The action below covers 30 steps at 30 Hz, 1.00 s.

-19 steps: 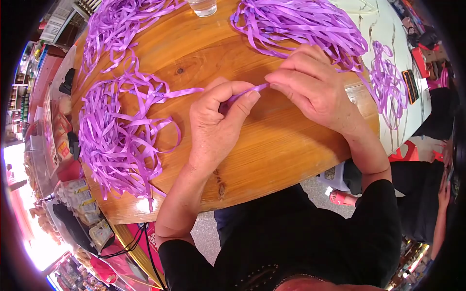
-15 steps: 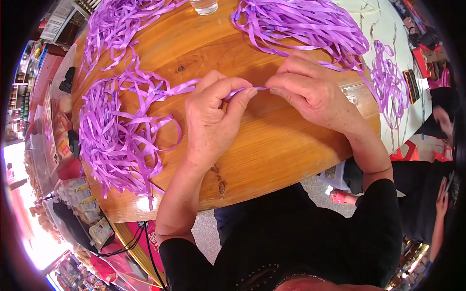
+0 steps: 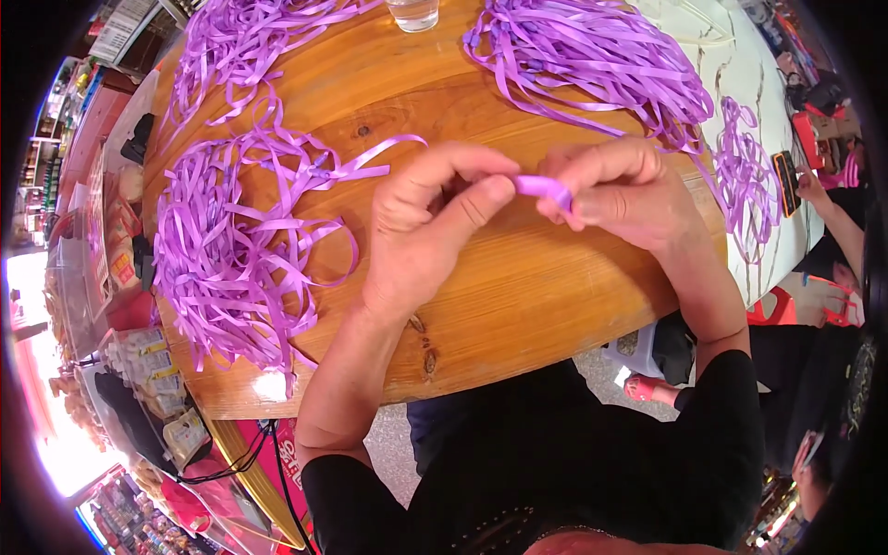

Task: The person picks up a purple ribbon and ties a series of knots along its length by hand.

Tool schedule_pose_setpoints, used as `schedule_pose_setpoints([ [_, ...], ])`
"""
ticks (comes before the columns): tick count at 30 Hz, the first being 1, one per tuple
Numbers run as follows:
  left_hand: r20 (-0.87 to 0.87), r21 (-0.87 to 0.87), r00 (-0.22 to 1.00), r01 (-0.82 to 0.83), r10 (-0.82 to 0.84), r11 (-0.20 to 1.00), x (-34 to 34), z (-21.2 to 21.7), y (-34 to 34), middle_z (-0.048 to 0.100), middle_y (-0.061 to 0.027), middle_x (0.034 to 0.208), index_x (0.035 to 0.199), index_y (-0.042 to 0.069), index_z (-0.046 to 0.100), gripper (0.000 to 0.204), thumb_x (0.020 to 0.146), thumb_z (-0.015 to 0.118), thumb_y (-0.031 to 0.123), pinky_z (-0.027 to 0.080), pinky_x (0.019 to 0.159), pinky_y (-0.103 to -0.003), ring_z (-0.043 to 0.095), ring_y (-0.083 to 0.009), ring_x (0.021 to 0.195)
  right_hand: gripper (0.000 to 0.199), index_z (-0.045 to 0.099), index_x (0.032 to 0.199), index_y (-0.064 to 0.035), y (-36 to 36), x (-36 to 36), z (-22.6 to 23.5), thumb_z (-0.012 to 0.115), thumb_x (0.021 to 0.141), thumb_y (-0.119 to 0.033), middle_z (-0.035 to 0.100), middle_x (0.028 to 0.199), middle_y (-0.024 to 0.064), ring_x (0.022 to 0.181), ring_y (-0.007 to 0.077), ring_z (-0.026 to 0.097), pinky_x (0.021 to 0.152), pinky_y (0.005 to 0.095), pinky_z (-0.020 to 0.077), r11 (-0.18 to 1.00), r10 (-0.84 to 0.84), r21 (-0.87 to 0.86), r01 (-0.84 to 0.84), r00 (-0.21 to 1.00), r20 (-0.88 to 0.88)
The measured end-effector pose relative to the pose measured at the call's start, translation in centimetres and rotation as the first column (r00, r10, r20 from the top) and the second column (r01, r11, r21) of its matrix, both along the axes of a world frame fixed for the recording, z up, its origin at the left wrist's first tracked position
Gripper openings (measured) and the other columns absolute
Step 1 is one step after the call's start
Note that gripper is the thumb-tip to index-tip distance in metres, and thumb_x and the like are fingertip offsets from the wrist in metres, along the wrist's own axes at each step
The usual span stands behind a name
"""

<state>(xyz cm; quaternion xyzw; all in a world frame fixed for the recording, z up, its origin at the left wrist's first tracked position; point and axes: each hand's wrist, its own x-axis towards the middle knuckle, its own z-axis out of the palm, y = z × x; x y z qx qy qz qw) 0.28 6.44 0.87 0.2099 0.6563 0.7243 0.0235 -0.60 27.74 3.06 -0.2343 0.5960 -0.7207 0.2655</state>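
A short length of purple ribbon (image 3: 539,185) bends in a small curve between my two hands, above the wooden table. My left hand (image 3: 416,222) pinches its left end between thumb and forefinger. The right end is in the fingers of my right hand (image 3: 634,194), which are closed on it. Left of my left hand lies a tangled heap of purple ribbons (image 3: 231,254), with two loose ends pointing toward that hand. Whether the held piece joins this heap is hidden behind my fingers. Beyond my right hand spreads a thicker bundle of purple ribbons (image 3: 601,69).
More purple ribbons (image 3: 245,51) cover the table's far left. A glass (image 3: 413,13) stands at the far edge of view. On the white marble top, right, lie loose ribbons (image 3: 743,176) and a black-and-orange device (image 3: 786,183), with another person's hand (image 3: 814,191) beside it.
The ribbon, stretched thin between my fingers before, now curves with its flat side showing. My right hand has turned and lowered slightly. Another person's hand has come up beside the black-and-orange device.
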Motion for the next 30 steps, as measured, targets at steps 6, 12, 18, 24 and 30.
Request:
schedule_pose_setpoints([
  [6,0.303,0.298,0.952,-0.150,0.056,0.943,1.0,0.1,1.1,0.057,0.0047,0.081,0.098,0.005,0.061,0.014,0.085,0.062,0.000,0.040,0.064,-0.016,0.050,-0.0024,0.071,0.024,0.064,0.109,-0.0007,-2.1,0.6,-0.9,0.057,0.087,-0.003,0.058,0.081,0.0055,0.075,0.0111,0.051,0.067,0.0232,0.0406,0.901,-0.021,-0.409,0.144,0.957,0.290],
  [12,0.243,0.216,0.942,-0.286,0.232,0.934,1.6,-1.1,1.9,0.058,0.0031,0.083,0.096,0.003,0.061,0.013,0.085,0.060,-0.003,0.041,0.065,-0.016,0.050,-0.0023,0.073,0.029,0.062,0.114,-0.0027,-2.8,0.1,-1.1,0.060,0.085,-0.001,0.056,0.080,0.0021,0.075,0.0097,0.051,0.066,0.0228,0.0408,0.953,-0.245,0.048,0.299,0.855,-0.457],
  [18,0.051,0.222,0.970,-0.243,0.238,0.944,1.6,-1.4,2.4,0.054,0.0020,0.084,0.095,0.000,0.062,0.014,0.082,0.065,-0.002,0.039,0.063,-0.017,0.047,-0.0035,0.071,0.034,0.064,0.111,-0.0024,-2.6,-0.1,-1.6,0.066,0.077,0.004,0.056,0.077,0.0046,0.070,0.0160,0.051,0.062,0.0256,0.0405,0.835,-0.140,0.111,0.539,0.403,-0.904],
  [24,0.044,0.030,0.963,-0.268,0.267,0.963,1.5,-1.9,2.1,0.053,0.0021,0.079,0.089,0.001,0.063,0.011,0.080,0.068,0.000,0.039,0.062,-0.018,0.047,-0.0044,0.069,0.031,0.065,0.098,-0.0001,-3.0,0.6,-1.5,0.071,0.068,0.004,0.057,0.076,0.0057,0.065,0.0208,0.052,0.060,0.0299,0.0412,0.771,-0.068,0.062,0.634,0.179,-0.982],
  [30,0.061,0.091,0.972,-0.232,0.228,0.968,1.7,-1.3,1.9,0.056,0.0015,0.081,0.090,0.000,0.063,0.009,0.081,0.066,-0.001,0.040,0.065,-0.018,0.049,-0.0046,0.072,0.031,0.059,0.103,-0.0004,-2.8,0.8,-1.0,0.068,0.074,0.005,0.058,0.079,0.0055,0.070,0.0165,0.055,0.066,0.0253,0.0442,0.801,-0.159,0.113,0.588,0.390,-0.907],
])
